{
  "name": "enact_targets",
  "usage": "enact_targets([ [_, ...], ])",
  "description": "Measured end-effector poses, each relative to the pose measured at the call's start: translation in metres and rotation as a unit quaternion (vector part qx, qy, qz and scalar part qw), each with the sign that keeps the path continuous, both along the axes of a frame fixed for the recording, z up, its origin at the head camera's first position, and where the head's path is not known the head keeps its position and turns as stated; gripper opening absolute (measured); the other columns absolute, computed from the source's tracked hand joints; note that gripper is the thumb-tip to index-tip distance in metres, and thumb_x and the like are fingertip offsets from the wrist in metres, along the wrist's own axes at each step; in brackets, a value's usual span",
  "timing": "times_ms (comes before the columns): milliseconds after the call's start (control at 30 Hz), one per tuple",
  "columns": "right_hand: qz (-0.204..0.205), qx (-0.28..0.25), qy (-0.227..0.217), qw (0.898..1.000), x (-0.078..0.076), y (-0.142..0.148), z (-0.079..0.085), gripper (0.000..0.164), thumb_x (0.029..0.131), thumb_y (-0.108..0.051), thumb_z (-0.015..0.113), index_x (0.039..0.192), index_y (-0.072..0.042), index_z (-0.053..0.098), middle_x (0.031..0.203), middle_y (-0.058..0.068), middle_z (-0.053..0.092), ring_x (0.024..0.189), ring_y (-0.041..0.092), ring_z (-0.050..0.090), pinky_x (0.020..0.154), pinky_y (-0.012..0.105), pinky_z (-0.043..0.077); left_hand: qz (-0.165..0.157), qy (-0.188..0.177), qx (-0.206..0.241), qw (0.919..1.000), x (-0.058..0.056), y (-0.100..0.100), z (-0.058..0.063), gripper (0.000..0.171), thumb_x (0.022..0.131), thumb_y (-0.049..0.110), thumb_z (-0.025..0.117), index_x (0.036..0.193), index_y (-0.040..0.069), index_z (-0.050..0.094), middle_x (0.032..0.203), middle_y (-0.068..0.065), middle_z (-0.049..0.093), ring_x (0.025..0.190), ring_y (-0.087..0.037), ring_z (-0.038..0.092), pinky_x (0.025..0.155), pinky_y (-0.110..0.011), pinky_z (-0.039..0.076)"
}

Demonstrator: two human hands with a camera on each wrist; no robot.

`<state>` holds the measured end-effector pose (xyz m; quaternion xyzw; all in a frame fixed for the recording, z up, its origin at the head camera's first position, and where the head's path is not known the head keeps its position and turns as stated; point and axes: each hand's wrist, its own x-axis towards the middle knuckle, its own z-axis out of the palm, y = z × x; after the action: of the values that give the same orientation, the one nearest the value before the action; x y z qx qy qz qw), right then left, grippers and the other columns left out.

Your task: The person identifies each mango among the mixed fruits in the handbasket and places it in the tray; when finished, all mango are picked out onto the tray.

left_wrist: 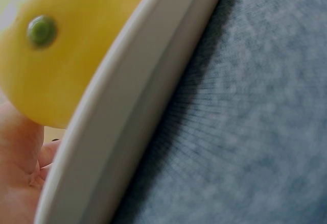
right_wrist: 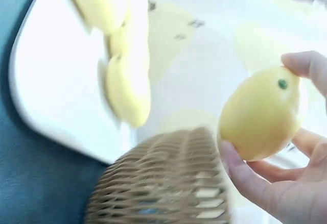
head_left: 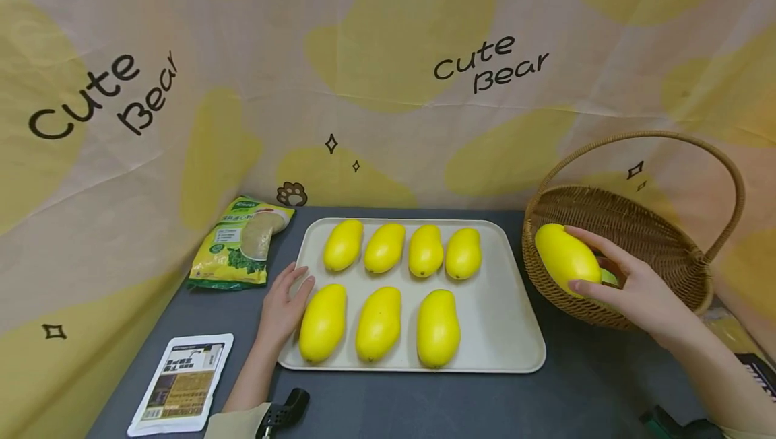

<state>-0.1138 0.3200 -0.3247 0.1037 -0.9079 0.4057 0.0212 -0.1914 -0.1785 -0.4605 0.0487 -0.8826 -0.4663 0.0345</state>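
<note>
In the head view my right hand (head_left: 642, 291) grips a yellow mango (head_left: 566, 259) between thumb and fingers, above the left front part of a wicker basket (head_left: 624, 217). The right wrist view shows the same mango (right_wrist: 260, 114) with its small green stem spot. Part of a yellow-green thing (head_left: 609, 278) shows behind that hand, inside the basket. Several mangoes lie in two rows on a white tray (head_left: 503, 318), three of them in the front row. My left hand (head_left: 283, 308) rests at the tray's left rim, beside the front-left mango (head_left: 323, 323), fingers loosely bent.
A yellow-green Knorr bag (head_left: 239, 244) lies behind my left hand. Nearer on the left is a flat white pouch (head_left: 182, 385). The basket's tall handle (head_left: 661, 134) arches over its opening. A patterned cloth (head_left: 388, 75) hangs behind the grey table (head_left: 412, 405).
</note>
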Motion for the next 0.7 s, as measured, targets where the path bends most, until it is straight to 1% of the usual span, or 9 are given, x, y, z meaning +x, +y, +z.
enact_targets([
  [133, 0.024, -0.032, 0.037, 0.999, 0.009, -0.018, 0.006, 0.077, 0.089, -0.006, 0.071, 0.153, -0.026, 0.033, 0.147, -0.005, 0.037, 0.110, 0.001, 0.050, 0.074, 0.021, 0.055, -0.002, 0.000, 0.004, 1.0000, 0.000, 0.000, 0.000, 0.051, 0.102, 0.035, 0.050, 0.142, 0.004, 0.049, 0.158, -0.015, 0.026, 0.144, -0.036, 0.022, 0.114, -0.057, 0.019],
  [200, 0.039, -0.038, 0.043, 0.998, 0.013, -0.026, 0.006, 0.077, 0.088, -0.004, 0.071, 0.153, -0.024, 0.034, 0.148, -0.005, 0.038, 0.113, 0.002, 0.049, 0.074, 0.023, 0.056, -0.001, 0.001, 0.003, 1.0000, 0.001, -0.001, 0.000, 0.051, 0.102, 0.035, 0.050, 0.142, 0.004, 0.049, 0.158, -0.015, 0.026, 0.144, -0.036, 0.022, 0.114, -0.057, 0.019],
  [267, 0.052, -0.043, 0.042, 0.997, 0.017, -0.033, 0.001, 0.077, 0.087, -0.005, 0.073, 0.152, -0.024, 0.035, 0.148, -0.005, 0.038, 0.115, 0.001, 0.049, 0.075, 0.024, 0.057, -0.001, 0.002, 0.002, 1.0000, 0.001, -0.001, 0.001, 0.051, 0.102, 0.035, 0.050, 0.141, 0.004, 0.049, 0.157, -0.015, 0.027, 0.144, -0.036, 0.023, 0.114, -0.056, 0.019],
  [333, 0.060, -0.031, 0.050, 0.996, 0.020, -0.040, -0.006, 0.079, 0.085, -0.007, 0.076, 0.151, -0.024, 0.036, 0.149, -0.004, 0.038, 0.118, -0.001, 0.046, 0.076, 0.024, 0.056, -0.001, 0.002, 0.002, 1.0000, 0.001, -0.001, 0.001, 0.050, 0.102, 0.035, 0.050, 0.141, 0.004, 0.049, 0.157, -0.014, 0.027, 0.144, -0.036, 0.023, 0.114, -0.056, 0.019],
  [433, 0.057, -0.006, 0.065, 0.996, 0.023, -0.051, -0.020, 0.080, 0.082, -0.014, 0.080, 0.150, -0.026, 0.039, 0.150, 0.002, 0.038, 0.123, -0.005, 0.041, 0.078, 0.023, 0.055, -0.002, -0.001, 0.003, 1.0000, 0.001, -0.001, 0.001, 0.050, 0.102, 0.035, 0.050, 0.141, 0.004, 0.049, 0.157, -0.014, 0.027, 0.144, -0.036, 0.023, 0.114, -0.057, 0.019],
  [567, 0.043, 0.032, 0.083, 0.995, 0.025, -0.063, -0.041, 0.080, 0.079, -0.024, 0.083, 0.147, -0.030, 0.043, 0.149, 0.007, 0.038, 0.125, 0.014, 0.046, 0.076, 0.030, 0.056, 0.000, -0.005, 0.002, 1.0000, 0.001, -0.001, 0.001, 0.051, 0.102, 0.035, 0.049, 0.142, 0.004, 0.048, 0.158, -0.015, 0.026, 0.144, -0.037, 0.022, 0.114, -0.057, 0.019],
  [600, 0.040, 0.042, 0.085, 0.995, 0.026, -0.065, -0.046, 0.079, 0.078, -0.026, 0.084, 0.146, -0.030, 0.044, 0.148, 0.008, 0.039, 0.124, 0.020, 0.048, 0.075, 0.033, 0.057, 0.000, -0.006, 0.001, 1.0000, 0.001, -0.001, 0.001, 0.051, 0.102, 0.036, 0.049, 0.142, 0.005, 0.048, 0.158, -0.015, 0.026, 0.144, -0.036, 0.022, 0.114, -0.057, 0.019],
  [667, 0.040, 0.064, 0.097, 0.992, 0.026, -0.069, -0.056, 0.079, 0.077, -0.029, 0.085, 0.145, -0.030, 0.046, 0.145, 0.009, 0.041, 0.115, 0.030, 0.053, 0.071, 0.035, 0.056, 0.000, -0.006, 0.001, 1.0000, 0.001, 0.000, 0.001, 0.051, 0.102, 0.036, 0.049, 0.142, 0.005, 0.048, 0.158, -0.014, 0.026, 0.144, -0.036, 0.022, 0.114, -0.057, 0.019],
  [700, 0.041, 0.073, 0.104, 0.991, 0.026, -0.071, -0.061, 0.079, 0.076, -0.030, 0.085, 0.144, -0.029, 0.047, 0.143, 0.010, 0.043, 0.114, 0.032, 0.054, 0.071, 0.038, 0.055, 0.000, -0.006, 0.002, 1.0000, 0.001, 0.000, 0.001, 0.051, 0.102, 0.036, 0.049, 0.142, 0.005, 0.048, 0.158, -0.014, 0.026, 0.144, -0.036, 0.022, 0.114, -0.057, 0.020],
])
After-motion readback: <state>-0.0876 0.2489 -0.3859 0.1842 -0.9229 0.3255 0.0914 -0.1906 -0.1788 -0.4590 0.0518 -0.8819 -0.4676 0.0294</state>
